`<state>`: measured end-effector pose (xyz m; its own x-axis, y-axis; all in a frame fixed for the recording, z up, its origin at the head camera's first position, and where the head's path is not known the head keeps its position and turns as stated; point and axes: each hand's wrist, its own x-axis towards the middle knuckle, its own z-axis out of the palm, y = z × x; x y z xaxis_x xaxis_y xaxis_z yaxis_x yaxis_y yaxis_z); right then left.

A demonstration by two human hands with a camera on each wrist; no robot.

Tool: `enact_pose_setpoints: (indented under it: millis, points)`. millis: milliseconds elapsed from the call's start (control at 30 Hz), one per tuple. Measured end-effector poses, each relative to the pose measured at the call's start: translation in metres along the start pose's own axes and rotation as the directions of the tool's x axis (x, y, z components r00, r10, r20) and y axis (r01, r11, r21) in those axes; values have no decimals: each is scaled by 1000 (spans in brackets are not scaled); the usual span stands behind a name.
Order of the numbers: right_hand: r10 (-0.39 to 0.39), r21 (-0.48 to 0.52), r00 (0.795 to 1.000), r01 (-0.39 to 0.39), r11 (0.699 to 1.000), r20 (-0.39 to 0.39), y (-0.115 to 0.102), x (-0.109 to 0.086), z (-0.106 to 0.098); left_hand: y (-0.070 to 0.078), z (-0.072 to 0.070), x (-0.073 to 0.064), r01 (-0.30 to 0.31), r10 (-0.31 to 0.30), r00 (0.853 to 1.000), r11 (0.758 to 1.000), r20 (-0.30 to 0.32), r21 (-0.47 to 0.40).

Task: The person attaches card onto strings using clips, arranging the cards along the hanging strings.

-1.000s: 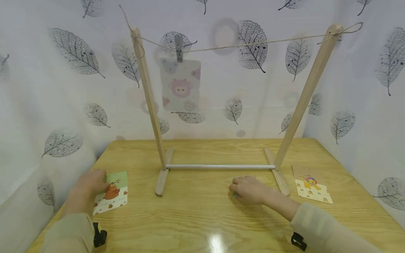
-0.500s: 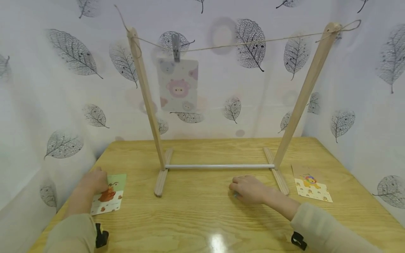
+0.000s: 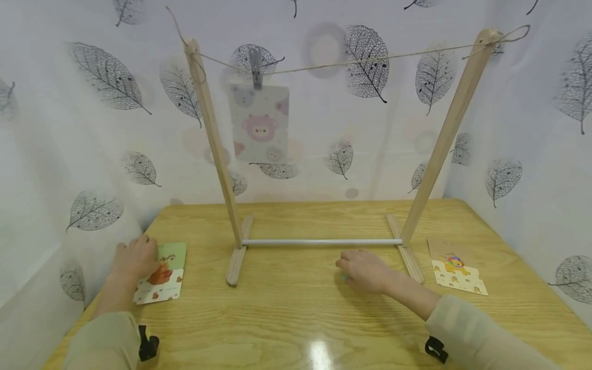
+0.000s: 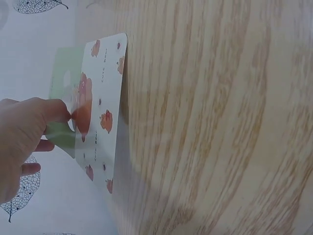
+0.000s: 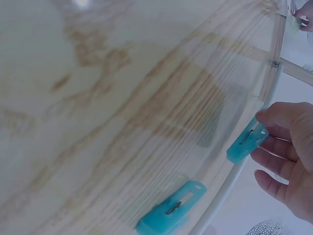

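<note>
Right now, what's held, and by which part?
Left hand: the green-and-white card, by its green part. Right hand: a blue clip, by its holed end.

Tilted green-and-white card (image 4: 98, 105), pinched teal clip (image 5: 244, 143)

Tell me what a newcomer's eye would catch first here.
Probably the wooden frame at centre, where a grey clip hangs a pale rectangular card with a pink animal face from beige twine near the left post. Then the left hand pinching a green-and-white card on the left, and the right hand holding a teal plastic clip, a second teal clip nearby.
</note>
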<state>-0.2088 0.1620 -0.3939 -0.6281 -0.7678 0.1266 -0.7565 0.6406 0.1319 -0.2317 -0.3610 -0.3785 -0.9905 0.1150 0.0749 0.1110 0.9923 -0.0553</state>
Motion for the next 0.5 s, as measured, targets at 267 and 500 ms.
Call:
enact_pose_setpoints:
  millis: [267,500]
  points:
    - [28,-53,998,-31,998,-60,2,-1,-5,6,-3,3,-36,40,992,999,-123,32]
    - [53,-54,994,-59,997,-100,8,-3,-6,12,-7,7,-49,55,984,998,-167,42]
